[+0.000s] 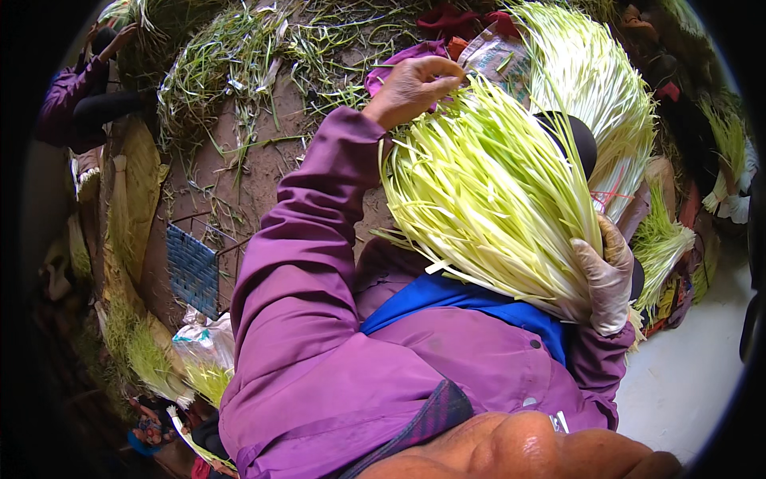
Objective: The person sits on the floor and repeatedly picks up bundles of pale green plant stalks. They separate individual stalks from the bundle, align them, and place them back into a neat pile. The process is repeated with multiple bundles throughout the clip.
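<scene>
My left hand [416, 90], bare, has thumb and forefinger brought together at the tips of a large loose bunch of yellow-green leafy stalks [485, 191]; whether a leaf lies between them I cannot tell. My right hand [607, 275], in a pale, soiled glove, grips this bunch at its white lower end, near my lap. The leaves fan up and left from there. Behind it lies a second, paler bundle [604, 90] with a red tie [610, 194] around it. A dark rounded thing [577, 141] shows between the two.
Cut green leaves [203, 90] are heaped on the dirt floor. A blue woven seat [191, 269] on a metal frame stands at left, with a plastic bag [206, 338] near it. More bundles [664, 251] lie right and lower left. A person [72, 102] works at upper left; others are partly visible.
</scene>
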Demonstrator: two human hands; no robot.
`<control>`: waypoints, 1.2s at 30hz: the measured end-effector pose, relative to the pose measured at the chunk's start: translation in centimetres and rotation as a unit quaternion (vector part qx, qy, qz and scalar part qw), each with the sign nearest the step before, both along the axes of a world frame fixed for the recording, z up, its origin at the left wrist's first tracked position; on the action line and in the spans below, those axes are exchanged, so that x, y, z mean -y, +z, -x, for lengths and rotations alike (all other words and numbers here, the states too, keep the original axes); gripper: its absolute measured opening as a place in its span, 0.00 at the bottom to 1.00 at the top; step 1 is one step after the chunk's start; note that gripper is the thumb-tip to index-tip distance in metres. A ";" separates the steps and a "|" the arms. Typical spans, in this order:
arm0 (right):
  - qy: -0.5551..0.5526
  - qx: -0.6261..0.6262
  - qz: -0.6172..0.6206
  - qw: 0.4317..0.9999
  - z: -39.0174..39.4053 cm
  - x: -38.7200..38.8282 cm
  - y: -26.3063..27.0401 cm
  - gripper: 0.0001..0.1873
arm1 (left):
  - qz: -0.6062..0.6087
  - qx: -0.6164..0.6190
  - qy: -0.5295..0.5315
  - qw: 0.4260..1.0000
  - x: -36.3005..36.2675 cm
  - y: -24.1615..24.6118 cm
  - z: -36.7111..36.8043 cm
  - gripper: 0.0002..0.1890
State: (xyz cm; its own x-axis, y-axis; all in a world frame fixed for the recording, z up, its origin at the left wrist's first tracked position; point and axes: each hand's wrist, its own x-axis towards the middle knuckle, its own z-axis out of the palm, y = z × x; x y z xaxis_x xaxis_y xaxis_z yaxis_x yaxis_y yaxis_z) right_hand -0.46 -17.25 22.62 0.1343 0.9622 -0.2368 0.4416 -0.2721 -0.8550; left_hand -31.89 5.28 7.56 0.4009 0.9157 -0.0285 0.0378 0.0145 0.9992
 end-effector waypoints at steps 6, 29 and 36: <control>-0.004 0.007 -0.006 1.000 -0.2 0.0 -0.3 0.25 | 0.080 0.024 -0.024 0.996 -0.7 -0.4 -1.4 0.15; 0.012 0.013 -0.017 1.000 0.1 -0.1 -0.4 0.25 | 0.051 0.036 -0.108 0.992 -0.1 -2.4 -1.8 0.10; 0.005 0.009 -0.012 1.000 0.3 -0.1 -0.3 0.25 | 0.089 0.077 -0.052 0.992 0.3 -2.9 -1.8 0.07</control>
State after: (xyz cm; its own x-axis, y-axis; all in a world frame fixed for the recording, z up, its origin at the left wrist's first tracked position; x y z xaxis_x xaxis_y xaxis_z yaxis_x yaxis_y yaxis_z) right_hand -0.76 -17.16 22.34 0.1289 0.9691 -0.2105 0.4587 -0.2464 -0.8537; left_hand -30.05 4.98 4.64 0.5056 0.8549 -0.1162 -0.1042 0.1942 0.9754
